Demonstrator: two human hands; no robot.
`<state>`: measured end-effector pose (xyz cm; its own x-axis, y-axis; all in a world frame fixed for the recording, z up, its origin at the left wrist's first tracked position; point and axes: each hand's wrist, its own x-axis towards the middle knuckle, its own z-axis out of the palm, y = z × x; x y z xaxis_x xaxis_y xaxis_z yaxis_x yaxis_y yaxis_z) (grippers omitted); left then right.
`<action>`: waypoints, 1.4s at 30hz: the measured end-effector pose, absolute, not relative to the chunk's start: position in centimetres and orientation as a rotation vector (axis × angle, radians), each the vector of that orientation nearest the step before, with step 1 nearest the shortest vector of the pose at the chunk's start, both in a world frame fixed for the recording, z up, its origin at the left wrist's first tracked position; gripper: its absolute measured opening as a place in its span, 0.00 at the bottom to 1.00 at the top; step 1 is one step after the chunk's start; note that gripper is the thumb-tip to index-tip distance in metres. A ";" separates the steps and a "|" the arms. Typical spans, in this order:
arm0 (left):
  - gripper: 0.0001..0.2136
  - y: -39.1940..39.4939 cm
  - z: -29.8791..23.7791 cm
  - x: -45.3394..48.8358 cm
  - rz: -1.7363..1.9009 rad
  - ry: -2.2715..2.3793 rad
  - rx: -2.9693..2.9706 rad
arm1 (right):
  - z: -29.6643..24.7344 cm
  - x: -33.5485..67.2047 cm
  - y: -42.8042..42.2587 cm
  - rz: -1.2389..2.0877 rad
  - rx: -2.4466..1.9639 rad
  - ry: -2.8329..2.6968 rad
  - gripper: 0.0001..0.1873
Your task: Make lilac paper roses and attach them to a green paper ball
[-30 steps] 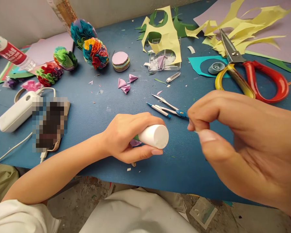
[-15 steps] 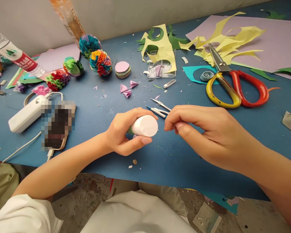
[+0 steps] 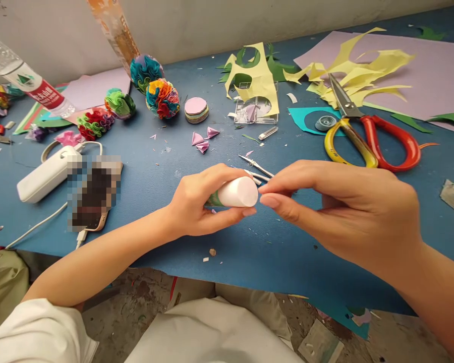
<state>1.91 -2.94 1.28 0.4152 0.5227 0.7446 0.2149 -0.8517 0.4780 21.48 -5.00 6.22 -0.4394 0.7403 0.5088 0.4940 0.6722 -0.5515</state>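
In the head view my left hand is wrapped round a glue stick, a white-capped tube with a green label. It is held tilted, its cap end toward my right hand. My right hand is just right of the cap, thumb and forefinger slightly apart with nothing seen between them. Whether the fingertips touch the cap is hard to make out. Behind the hands lie tweezers and a pen-like white tool, both partly hidden. Farther back are folded lilac paper pieces and a stack of paper circles.
Large scissors rest at the right on yellow paper scraps. Ruffled paper balls sit back left, beside bottles. A phone and a white power bank with cables lie at the left on the blue table.
My left hand has shifted slightly right with the glue stick, its cap now close to my right fingertips. My right thumb and forefinger have parted from a pinch.
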 end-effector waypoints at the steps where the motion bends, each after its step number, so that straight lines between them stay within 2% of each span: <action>1: 0.13 -3.1 1.3 2.0 1.407 0.691 2.365 | 6.3 21.4 -5.2 0.379 -0.940 -2.112 0.03; 11: 0.11 -3.6 0.6 2.0 1.431 1.022 2.393 | 5.8 20.8 -5.8 0.151 -0.995 -2.131 0.06; 29: 0.12 -3.4 1.0 2.1 1.465 0.964 2.436 | 5.9 21.0 -5.7 0.154 -1.101 -2.190 0.03; 42: 0.15 -3.6 1.2 2.1 1.477 0.939 2.393 | 6.2 21.0 -5.6 0.191 -1.126 -2.136 0.04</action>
